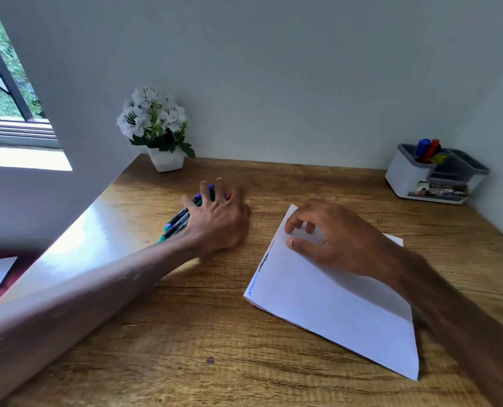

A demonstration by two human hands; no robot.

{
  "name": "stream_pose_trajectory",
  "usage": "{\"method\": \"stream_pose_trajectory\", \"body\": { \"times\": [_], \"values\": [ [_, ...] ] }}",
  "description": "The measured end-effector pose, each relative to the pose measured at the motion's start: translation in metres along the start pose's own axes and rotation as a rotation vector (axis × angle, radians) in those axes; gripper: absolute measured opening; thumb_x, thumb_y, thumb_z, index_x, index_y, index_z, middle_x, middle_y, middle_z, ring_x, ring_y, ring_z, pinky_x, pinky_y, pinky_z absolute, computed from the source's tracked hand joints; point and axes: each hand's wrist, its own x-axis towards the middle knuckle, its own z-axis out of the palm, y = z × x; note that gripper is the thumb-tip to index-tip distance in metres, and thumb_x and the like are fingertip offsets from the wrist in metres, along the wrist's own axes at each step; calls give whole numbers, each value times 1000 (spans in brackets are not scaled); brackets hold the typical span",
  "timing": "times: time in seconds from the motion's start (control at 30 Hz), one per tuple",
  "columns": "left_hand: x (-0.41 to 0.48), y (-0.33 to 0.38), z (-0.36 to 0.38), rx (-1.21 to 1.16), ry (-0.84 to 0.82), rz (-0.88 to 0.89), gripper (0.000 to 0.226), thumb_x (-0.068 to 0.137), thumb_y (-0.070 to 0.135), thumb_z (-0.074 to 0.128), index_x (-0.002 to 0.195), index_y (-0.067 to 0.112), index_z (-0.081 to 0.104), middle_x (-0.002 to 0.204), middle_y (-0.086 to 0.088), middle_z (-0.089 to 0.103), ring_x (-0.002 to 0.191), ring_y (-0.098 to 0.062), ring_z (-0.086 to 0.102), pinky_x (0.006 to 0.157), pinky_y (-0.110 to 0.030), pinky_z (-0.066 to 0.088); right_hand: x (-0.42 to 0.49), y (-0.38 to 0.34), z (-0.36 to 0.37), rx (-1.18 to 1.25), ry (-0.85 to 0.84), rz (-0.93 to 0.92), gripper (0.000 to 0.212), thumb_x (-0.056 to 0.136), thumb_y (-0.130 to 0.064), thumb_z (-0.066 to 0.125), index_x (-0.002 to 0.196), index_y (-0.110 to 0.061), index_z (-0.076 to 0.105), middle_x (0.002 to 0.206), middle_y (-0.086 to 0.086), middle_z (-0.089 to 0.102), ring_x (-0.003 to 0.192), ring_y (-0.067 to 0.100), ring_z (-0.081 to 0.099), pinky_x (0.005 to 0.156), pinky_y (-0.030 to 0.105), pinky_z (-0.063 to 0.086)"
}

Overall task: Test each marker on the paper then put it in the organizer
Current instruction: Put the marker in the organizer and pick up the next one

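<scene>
The left hand (pixel 218 218) lies spread over a loose pile of markers (pixel 177 221) near the desk's (pixel 185 333) left edge, toward the far side. Its fingers (pixel 204 189) are splayed and fairly straight, pressing on top of the pile rather than closing round any one marker. Dark barrels with blue and green ends stick out from under the palm toward the near left, and blue and red tips show between the fingers on the far side.

The right hand (pixel 335 236) rests on the paper (pixel 332 312), which lies at an angle right of the desk's middle, one corner pointing to the far side. This hand's fingers are loosely curled, the tips and the thumb touching the sheet near that far corner, and it holds nothing. Short squiggles (pixel 259 268) in blue, black and a fainter reddish colour run along the paper's left edge.

The organizer (pixel 406 177), white with grey compartments, stands in the far right corner against the wall. A blue marker (pixel 422 146) and a red marker (pixel 432 148) stand upright in its far left compartment.

A white pot (pixel 167 162) of white flowers sits at the far edge toward the left corner. A window (pixel 6 92) shows at far left.
</scene>
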Motion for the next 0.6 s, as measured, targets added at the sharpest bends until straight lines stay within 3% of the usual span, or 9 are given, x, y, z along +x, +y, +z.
{"method": "stream_pose_trajectory", "body": {
  "times": [0.13, 0.23, 0.3, 0.43, 0.6],
  "values": [
    [1, 2, -1, -92, 63, 18, 63, 104, 52, 37, 158, 34, 11, 169, -12, 5, 156, -41, -6, 114, -78, 4, 0, 2, -1, -5, -12, -13, 27, 93, -50, 66, 116, -35, 69, 116, -15, 63, 96, 1, 58, 74, 20, 49],
    [-13, -2, -9, -72, 255, 55, 71, 91, 60, 59, 146, 23, 34, 157, -14, 32, 151, -35, 14, 116, -70, 20, -1, 4, -3, 7, -15, -21, 26, 93, -47, 68, 116, -34, 71, 116, -16, 63, 96, 2, 60, 73, 18, 50],
    [-21, -9, -15, 33, 333, 61, 69, 84, 67, 64, 130, 17, 49, 147, -14, 43, 143, -34, 27, 110, -63, 31, -1, 6, -4, 17, -5, -39, 24, 93, -46, 69, 114, -33, 72, 113, -15, 65, 94, 2, 60, 68, 14, 46],
    [-27, -13, -23, 148, 261, 8, 62, 84, 75, 57, 111, 20, 67, 146, -11, 46, 141, -32, 27, 107, -60, 31, -1, 8, -8, 7, 35, -81, 19, 93, -42, 69, 109, -32, 75, 106, -17, 66, 88, -5, 58, 62, 6, 38],
    [-32, -4, -22, 184, 297, 57, 45, 90, 64, 58, 103, 24, 73, 145, -4, 48, 138, -29, 27, 103, -54, 31, -1, 6, -10, 29, 60, -128, 13, 94, -35, 70, 104, -30, 76, 102, -19, 66, 88, -2, 59, 62, 6, 39]
  ]
}}
